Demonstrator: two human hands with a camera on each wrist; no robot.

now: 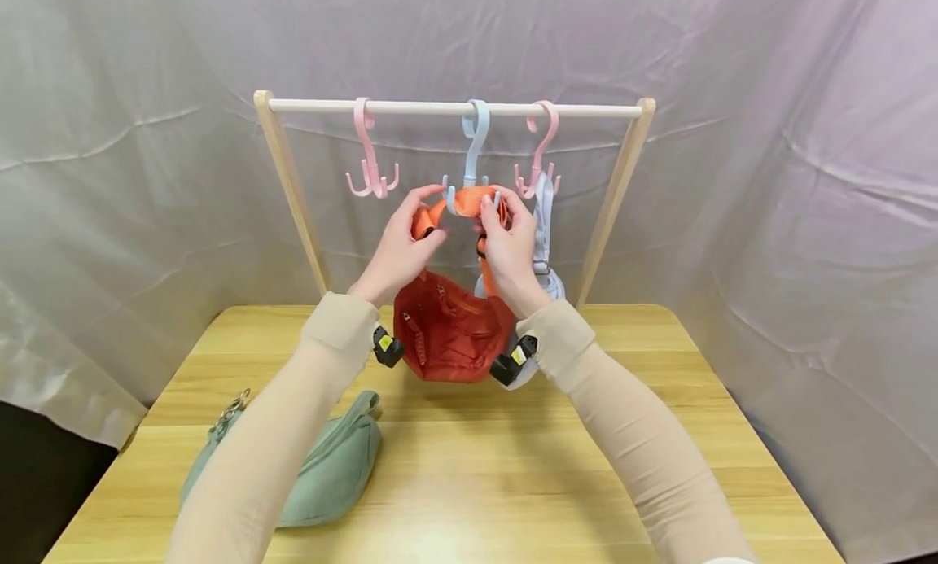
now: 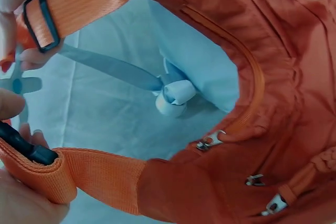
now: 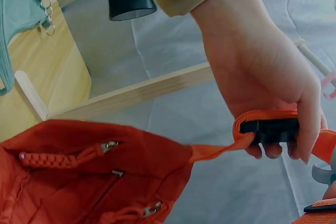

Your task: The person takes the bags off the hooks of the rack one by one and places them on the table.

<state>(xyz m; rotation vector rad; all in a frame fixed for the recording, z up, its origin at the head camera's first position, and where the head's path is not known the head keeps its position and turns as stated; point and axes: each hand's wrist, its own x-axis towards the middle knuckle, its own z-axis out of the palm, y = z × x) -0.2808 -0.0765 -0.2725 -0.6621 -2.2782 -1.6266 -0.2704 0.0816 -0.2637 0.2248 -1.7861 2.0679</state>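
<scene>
A red bag (image 1: pixel 454 336) with zippers hangs by its orange strap (image 1: pixel 469 201) below the light-blue hook (image 1: pixel 476 141). My left hand (image 1: pixel 403 245) grips one side of the strap, its fingers curled round it beside a black buckle (image 3: pixel 270 129). On the other side, my right hand (image 1: pixel 513 251) pinches the strap near a black slider (image 2: pixel 41 21), thumb on top. Between both hands, the strap's top stretch lies at the blue hook's lower prongs. In the left wrist view the bag's body (image 2: pixel 294 103) fills the right side.
A white rail (image 1: pixel 315 106) on wooden posts also carries a pink hook (image 1: pixel 372 157) at left and another pink hook (image 1: pixel 541 153) at right. From the latter hangs a pale blue bag (image 1: pixel 551 286), partly hidden. A green bag (image 1: pixel 337 474) lies on the wooden table (image 1: pixel 469 483).
</scene>
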